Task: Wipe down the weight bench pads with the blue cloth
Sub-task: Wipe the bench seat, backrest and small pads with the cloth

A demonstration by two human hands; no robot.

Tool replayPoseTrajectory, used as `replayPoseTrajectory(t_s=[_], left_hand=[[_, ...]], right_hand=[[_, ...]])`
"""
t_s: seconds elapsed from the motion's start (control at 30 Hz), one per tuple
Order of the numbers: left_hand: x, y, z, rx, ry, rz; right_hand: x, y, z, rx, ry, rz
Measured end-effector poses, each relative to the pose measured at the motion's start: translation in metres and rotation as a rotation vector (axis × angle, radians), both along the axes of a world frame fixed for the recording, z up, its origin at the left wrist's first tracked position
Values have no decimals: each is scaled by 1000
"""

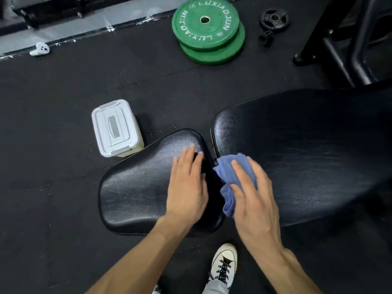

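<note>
The black weight bench has a short seat pad (pixel 135 187) on the left and a long back pad (pixel 307 149) on the right, with a narrow gap between them. My left hand (pixel 186 187) lies flat and open on the right part of the seat pad, fingers spread. My right hand (pixel 252 194) presses the crumpled blue cloth (pixel 227 172) against the near left end of the back pad, right at the gap. Part of the cloth hangs down below my palm.
A white lidded plastic box (pixel 116 128) stands on the black rubber floor just left of the seat pad. Two stacked green weight plates (pixel 209 30) and a small black plate (pixel 274 19) lie farther back. A black rack frame (pixel 347 49) stands at top right. My white shoe (pixel 223 266) is below the bench.
</note>
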State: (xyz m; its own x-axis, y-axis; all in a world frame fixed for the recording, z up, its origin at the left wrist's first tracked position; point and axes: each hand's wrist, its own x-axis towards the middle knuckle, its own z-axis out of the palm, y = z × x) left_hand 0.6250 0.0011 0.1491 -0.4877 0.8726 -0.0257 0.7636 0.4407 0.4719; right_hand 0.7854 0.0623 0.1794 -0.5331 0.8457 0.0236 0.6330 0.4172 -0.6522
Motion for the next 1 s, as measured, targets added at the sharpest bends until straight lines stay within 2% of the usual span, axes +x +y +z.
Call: replayPoseTrajectory(t_s=[0.1, 0.2, 0.27, 0.33, 0.63, 0.8, 1.0], left_hand=[[23, 36, -8, -78, 127, -59], [29, 45, -23, -248, 211, -4], [26, 39, -31, -290, 233, -14], [24, 35, -35, -299, 249, -41], [24, 36, -33, -348, 245, -75], [25, 36, -35, -332, 239, -66], [26, 37, -36, -284, 202, -37]], right_hand=[[8, 32, 4, 45, -33, 20], [14, 48, -17, 59, -266, 90], [18, 44, -37, 99, -452, 155], [20, 37, -51, 129, -532, 180], [-3, 42, -68, 170, -634, 174], [-42, 80, -71, 195, -642, 150], [-82, 136, -69, 200, -638, 230]])
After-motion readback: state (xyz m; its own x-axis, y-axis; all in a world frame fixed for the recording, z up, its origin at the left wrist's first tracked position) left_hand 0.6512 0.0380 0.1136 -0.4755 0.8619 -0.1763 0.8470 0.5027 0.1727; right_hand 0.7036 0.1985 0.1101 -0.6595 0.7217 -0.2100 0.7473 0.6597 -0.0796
